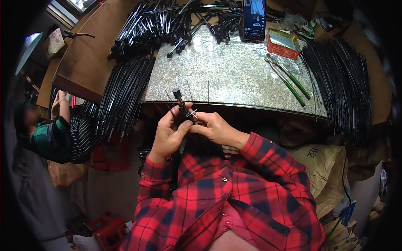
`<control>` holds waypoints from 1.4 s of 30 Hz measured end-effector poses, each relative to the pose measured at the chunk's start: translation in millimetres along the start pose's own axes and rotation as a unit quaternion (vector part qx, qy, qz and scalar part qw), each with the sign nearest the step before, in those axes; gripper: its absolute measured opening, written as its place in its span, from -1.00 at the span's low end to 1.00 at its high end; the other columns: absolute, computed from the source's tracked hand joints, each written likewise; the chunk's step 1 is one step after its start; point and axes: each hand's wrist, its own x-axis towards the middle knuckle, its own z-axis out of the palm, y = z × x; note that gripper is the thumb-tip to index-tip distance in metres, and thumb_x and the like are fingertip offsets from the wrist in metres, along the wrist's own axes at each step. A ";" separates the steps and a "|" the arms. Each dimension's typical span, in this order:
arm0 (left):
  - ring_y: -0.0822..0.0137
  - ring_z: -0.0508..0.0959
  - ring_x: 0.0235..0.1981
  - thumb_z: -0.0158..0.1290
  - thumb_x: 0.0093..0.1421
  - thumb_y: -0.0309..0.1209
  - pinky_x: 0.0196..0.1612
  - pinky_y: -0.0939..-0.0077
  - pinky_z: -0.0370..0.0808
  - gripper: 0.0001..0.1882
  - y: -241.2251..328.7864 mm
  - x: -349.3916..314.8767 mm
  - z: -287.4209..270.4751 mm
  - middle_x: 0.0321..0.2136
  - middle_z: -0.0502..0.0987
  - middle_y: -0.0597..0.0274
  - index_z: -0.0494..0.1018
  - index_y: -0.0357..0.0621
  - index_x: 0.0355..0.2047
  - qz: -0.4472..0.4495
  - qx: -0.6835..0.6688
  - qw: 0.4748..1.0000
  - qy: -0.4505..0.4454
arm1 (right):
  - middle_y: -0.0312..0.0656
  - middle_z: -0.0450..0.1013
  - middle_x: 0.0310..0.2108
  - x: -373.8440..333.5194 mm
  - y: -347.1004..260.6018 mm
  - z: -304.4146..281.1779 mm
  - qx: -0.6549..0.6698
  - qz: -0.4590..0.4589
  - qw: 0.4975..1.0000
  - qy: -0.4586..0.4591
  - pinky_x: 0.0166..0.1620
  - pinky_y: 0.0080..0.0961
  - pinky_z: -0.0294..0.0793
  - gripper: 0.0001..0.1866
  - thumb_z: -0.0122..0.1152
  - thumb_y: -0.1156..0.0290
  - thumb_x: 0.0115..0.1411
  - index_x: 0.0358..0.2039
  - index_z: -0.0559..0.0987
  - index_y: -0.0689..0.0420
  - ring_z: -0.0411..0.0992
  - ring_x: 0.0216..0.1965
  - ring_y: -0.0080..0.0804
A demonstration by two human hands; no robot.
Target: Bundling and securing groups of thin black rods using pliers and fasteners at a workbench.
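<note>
My left hand (pixel 168 131) is closed around a dark shaft with a black cap (pixel 176 90), held upright just in front of the table's near edge. Thin dark rods fan out around it, so it looks like an umbrella frame. Against the shaft, the fingers of my right hand (pixel 212 126) pinch a short, thin, pale piece like wire (pixel 193 113). The fingertips of both hands nearly meet, and they hide the spot where the piece touches the frame.
A speckled tabletop (pixel 234 75) carries green-handled pliers (pixel 289 81), a red tin (pixel 283 44) of thin silvery pieces and a phone (pixel 253 21). Bundles of black rods (pixel 127 92) hang over its left and right edges. Metal shafts (pixel 161 25) heap behind. A co-worker (pixel 52 140) is at the left.
</note>
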 end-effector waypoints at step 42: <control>0.55 0.47 -0.39 -0.03 0.24 -0.52 -0.26 0.62 0.41 -0.94 -37.1 5.5 30.4 -0.44 0.49 0.27 0.34 -0.25 -0.32 0.039 -0.051 0.995 0.071 | 0.04 0.39 -0.26 -86.8 -50.4 -210.0 -0.759 0.091 0.603 0.227 -0.22 -0.20 0.43 -0.72 0.16 0.27 0.15 -0.36 0.38 0.24 0.40 -0.22 -0.02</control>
